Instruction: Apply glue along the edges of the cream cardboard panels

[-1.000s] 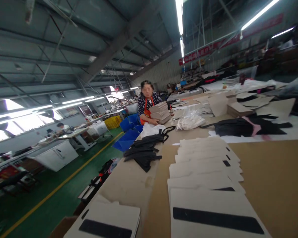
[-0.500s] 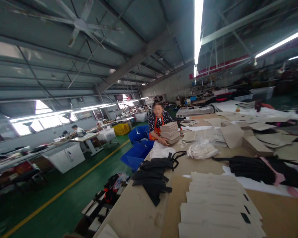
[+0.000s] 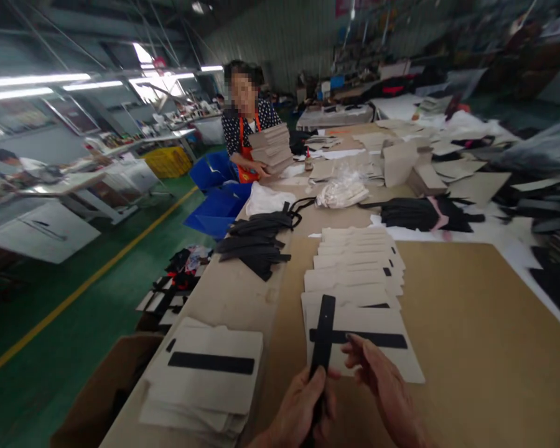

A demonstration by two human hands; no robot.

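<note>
Black strip (image 3: 325,330), held lengthwise, pointing forward

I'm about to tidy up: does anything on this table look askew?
Yes: the near-left board stack is uneven, its lower boards jutting out at the near side. Beyond it, the heap of black strips lies loosely splayed.

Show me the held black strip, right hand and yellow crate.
Held black strip (image 3: 325,331), head view: upper part.
Right hand (image 3: 381,372), head view: middle of hand.
Yellow crate (image 3: 168,164), head view: its side.
</note>
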